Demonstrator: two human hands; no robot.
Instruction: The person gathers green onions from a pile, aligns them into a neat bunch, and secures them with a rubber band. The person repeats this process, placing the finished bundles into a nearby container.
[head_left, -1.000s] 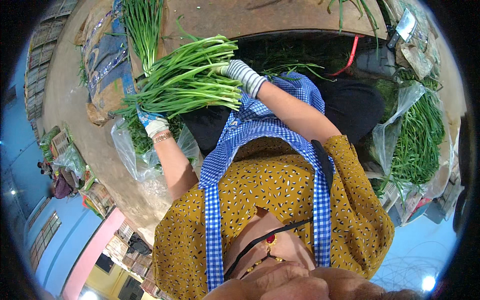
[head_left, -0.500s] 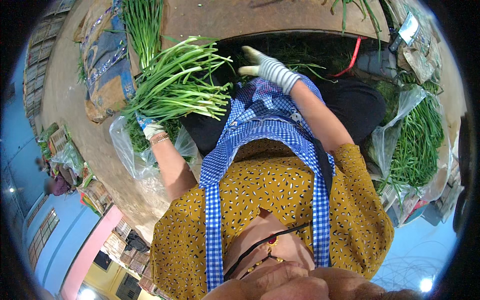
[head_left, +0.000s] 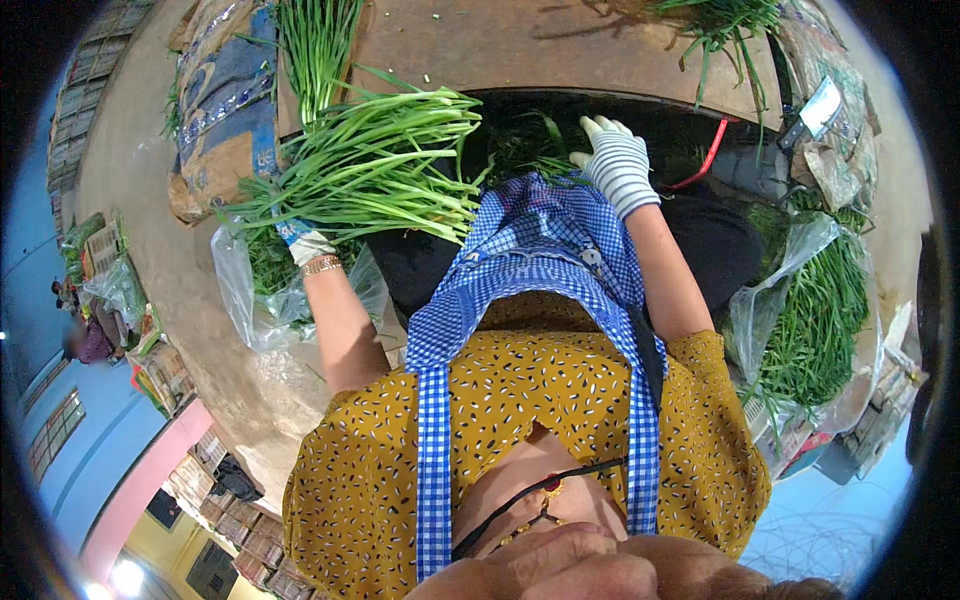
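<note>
Floor (head_left: 130, 175) below greens (head_left: 385, 165) (atop left hand (head_left: 306, 243))

bunch: long, thin green leafy stalks (head_left: 375, 160)
state: loose, fanned
pose: sideways, paler ends right
place: left of centre

Gap between greens (head_left: 385, 165) and right fingers (head_left: 598, 130)

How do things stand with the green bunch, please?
Left hand holding green bunch. Right hand open, apart from bunch. No obstruction seen; knife lies off right.
</note>
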